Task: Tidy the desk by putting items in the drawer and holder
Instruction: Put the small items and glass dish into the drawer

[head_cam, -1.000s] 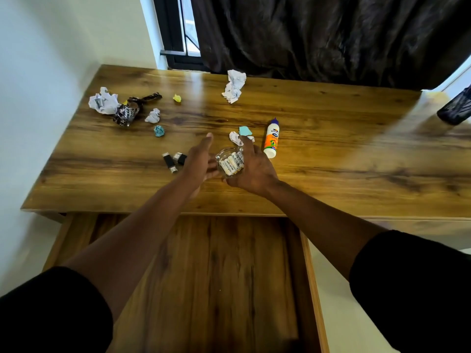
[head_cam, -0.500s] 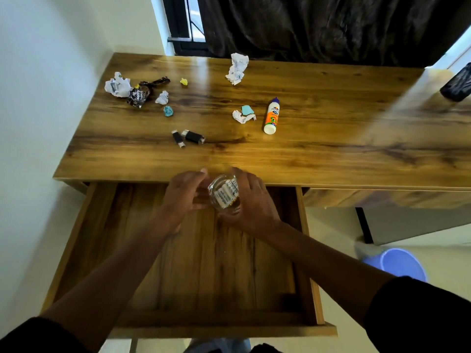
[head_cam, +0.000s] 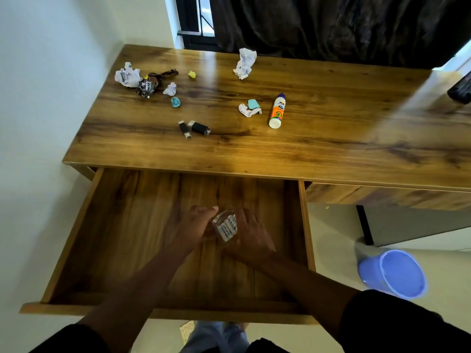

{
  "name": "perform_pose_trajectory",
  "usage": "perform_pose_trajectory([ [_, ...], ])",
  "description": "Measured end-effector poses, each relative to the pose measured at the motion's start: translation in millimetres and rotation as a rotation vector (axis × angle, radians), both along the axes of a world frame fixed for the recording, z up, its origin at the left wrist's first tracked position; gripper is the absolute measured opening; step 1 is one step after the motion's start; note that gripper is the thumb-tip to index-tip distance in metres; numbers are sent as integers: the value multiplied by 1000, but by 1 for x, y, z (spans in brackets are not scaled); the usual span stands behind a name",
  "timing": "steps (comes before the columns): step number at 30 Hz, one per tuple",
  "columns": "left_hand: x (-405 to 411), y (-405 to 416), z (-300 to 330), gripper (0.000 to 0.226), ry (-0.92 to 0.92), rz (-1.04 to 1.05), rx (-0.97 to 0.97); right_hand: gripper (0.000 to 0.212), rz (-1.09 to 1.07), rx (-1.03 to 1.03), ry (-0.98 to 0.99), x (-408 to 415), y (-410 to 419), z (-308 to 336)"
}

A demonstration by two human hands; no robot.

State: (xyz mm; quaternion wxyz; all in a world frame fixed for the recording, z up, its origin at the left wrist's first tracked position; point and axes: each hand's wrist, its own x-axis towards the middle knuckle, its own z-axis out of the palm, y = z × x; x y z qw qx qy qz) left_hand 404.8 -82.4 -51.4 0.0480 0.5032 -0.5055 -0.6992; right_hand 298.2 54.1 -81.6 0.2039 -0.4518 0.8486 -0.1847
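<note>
Holding one battery jar [head_cam: 225, 226], two hands.

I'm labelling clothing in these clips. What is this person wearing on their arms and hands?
Both arms carry black sleeves pushed up near the elbow, leaving the forearms bare. The left hand and right hand are bare too: no gloves, and no rings, watch or bracelets that I can make out.

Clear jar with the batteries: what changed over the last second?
Both hands carried the clear jar off the desk top toward the person and down into the open drawer. The left hand and right hand still hold it between them; whether it touches the drawer floor is unclear. The glue bottle, two USB sticks and crumpled papers stayed put.
</note>
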Motion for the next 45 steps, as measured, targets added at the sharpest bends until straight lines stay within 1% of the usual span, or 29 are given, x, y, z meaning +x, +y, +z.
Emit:
perform_pose_trajectory([
  [2, 0, 3, -12, 34, -18, -14, 5, 103, -23, 31, -26, 1, 1, -9],
  [6, 3, 2, -28, 59, -31, -54, -6, 105, -19, 38, -49, 1, 6, -19],
  [8, 1, 3, -30, 62, -15, -60, -12, 106, -29, 28, -43, 1, 8, -23],
  [10, -1, 3, -31, 55, -13, -57, -24, 105, -45, 28, -33, 1, 7, -26],
  [13, -2, 2, -35, 37, -19, -57, -46, 107, -33, 73, -10, 1, 5, -28],
  [15, 2, 2, -35, 27, -33, -68, -60, 105, -2, 117, 81, 1, 6, -24],
  [17, 9, 1, -36, 20, -79, -83, -79, 95, 23, 89, 249, 1, 9, -18],
  [19, 18, 1, -36, 18, -193, -142, -132, 76, 67, -55, 328, 4, 13, -11],
  [20, 23, 2, -35, 19, -268, -210, -165, 66, 131, -122, 314, 6, 16, -8],
  [21, 27, 2, -31, 21, -360, -326, -193, 56, 224, -153, 266, 8, 18, -4],
  [22, 30, 2, -26, 22, -450, -475, -208, 46, 321, -122, 201, 11, 19, -3],
  [24, 36, 5, -12, 22, -612, -806, -159, 33, 453, 64, 49, 18, 24, 1],
  [26, 40, 6, -5, 19, -718, -1069, -88, 28, 479, 173, -72, 25, 29, -2],
  [27, 41, 7, -3, 22, -742, -1144, -76, 28, 470, 195, -113, 29, 31, -3],
  [29, 46, 11, -1, 29, -766, -1184, -84, 28, 463, 218, -148, 35, 34, -2],
  [34, 57, 15, -3, 33, -748, -1211, -198, 27, 437, 218, -175, 37, 35, 0],
  [37, 61, 10, -2, 26, -703, -1192, -284, 28, 386, 226, -174, 30, 31, 3],
  [39, 61, 3, 0, 24, -663, -1143, -407, 31, 327, 215, -161, 25, 29, 11],
  [41, 59, -7, 2, 28, -617, -1125, -603, 31, 285, 164, -134, 19, 24, 20],
  [42, 57, -12, 3, 24, -570, -1121, -696, 31, 281, 131, -122, 14, 21, 25],
  [43, 55, -16, 6, 18, -508, -1113, -760, 29, 271, 110, -103, 10, 19, 32],
  [45, 50, -22, 16, 12, -425, -1067, -807, 27, 251, 83, -24, 0, 13, 47],
])
